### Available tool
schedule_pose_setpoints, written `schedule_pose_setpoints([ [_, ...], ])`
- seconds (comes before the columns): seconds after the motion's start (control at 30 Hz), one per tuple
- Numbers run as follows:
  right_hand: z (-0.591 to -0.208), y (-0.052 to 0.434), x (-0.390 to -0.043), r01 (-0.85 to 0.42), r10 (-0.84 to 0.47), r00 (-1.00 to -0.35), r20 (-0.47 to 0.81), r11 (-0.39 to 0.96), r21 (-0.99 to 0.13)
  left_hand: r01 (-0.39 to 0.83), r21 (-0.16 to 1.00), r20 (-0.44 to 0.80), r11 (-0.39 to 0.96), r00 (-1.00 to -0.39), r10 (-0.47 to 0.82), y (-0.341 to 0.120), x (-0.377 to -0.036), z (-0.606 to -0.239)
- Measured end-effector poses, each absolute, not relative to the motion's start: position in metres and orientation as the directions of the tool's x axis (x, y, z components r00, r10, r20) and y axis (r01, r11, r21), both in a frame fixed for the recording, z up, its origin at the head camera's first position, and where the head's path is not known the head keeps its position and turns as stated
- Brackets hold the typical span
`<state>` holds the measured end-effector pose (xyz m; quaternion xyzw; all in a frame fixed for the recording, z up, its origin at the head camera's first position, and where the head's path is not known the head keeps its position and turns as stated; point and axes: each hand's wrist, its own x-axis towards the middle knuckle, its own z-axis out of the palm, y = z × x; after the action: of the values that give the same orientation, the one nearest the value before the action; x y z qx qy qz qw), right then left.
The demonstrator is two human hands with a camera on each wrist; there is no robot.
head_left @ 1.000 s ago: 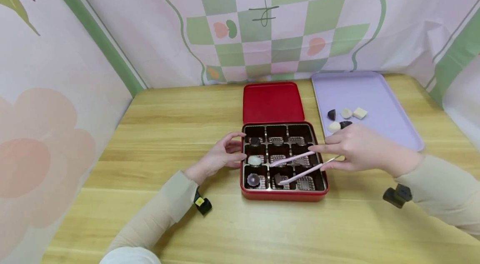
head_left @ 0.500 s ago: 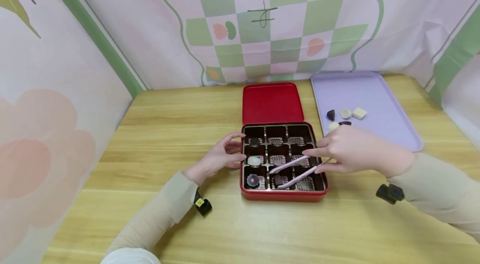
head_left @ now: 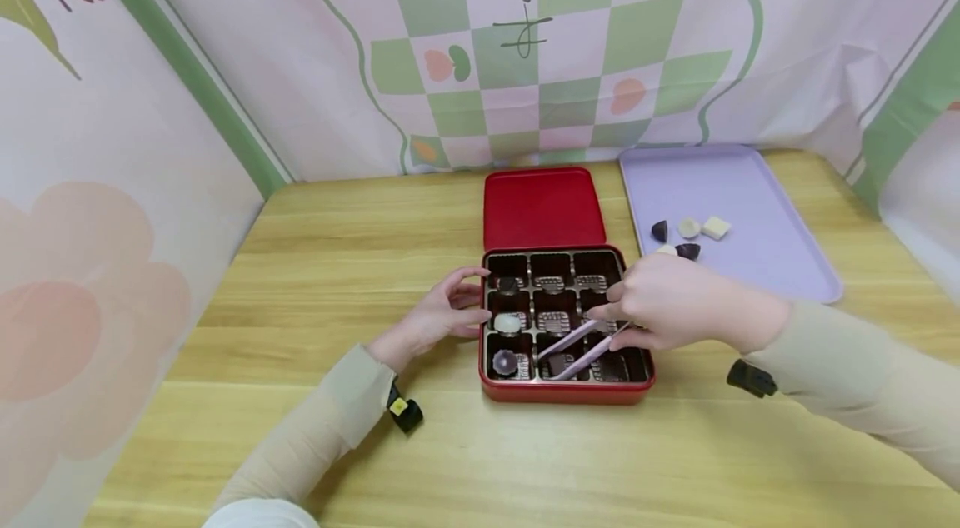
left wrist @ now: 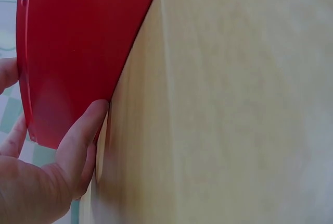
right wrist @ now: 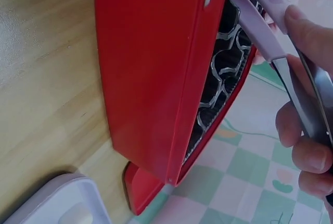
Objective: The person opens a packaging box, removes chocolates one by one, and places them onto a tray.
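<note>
At one red box (head_left: 566, 394), two hands (head_left: 442, 307) (head_left: 667, 303)

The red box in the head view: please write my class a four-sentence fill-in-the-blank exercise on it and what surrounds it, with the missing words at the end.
1. The box has ____ compartments.
2. The left hand touches the box's ____ side.
3. The right hand holds tongs reaching over the nearest row's ____ compartment.
4. Seen from the person's side, the tray lies to the ____ of the box.

Missing words: nine; left; middle; right.
</note>
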<state>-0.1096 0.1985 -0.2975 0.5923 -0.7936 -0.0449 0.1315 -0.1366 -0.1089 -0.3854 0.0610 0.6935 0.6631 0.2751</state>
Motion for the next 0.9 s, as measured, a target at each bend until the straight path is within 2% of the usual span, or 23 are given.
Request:
schedule_pose_setpoints([
  [0.27,-0.302,0.199,-0.112,-0.94,-0.959,-0.241,0.147,0.269,0.213,-0.273,0.956,-0.29,0.105,-0.844,0.452,-0.109,-0.137,-0.385],
  [0.5,-0.317,0.211,-0.116,-0.956,-0.941,-0.147,0.306,0.214,0.199,-0.274,0.955,-0.295,0.114,-0.839,0.458,-0.108,-0.135,-0.384],
  [0.6,-0.323,0.217,-0.12,-0.96,-0.917,-0.128,0.378,0.211,0.186,-0.275,0.955,-0.295,0.112,-0.84,0.456,-0.108,-0.135,-0.384],
  [0.77,-0.332,0.228,-0.125,-0.972,-0.865,-0.13,0.485,0.208,0.11,-0.271,0.957,-0.288,0.105,-0.843,0.455,-0.109,-0.136,-0.384],
  [0.9,-0.337,0.234,-0.125,-0.973,-0.836,-0.185,0.516,0.23,0.025,-0.272,0.957,-0.289,0.104,-0.842,0.455,-0.109,-0.136,-0.384],
])
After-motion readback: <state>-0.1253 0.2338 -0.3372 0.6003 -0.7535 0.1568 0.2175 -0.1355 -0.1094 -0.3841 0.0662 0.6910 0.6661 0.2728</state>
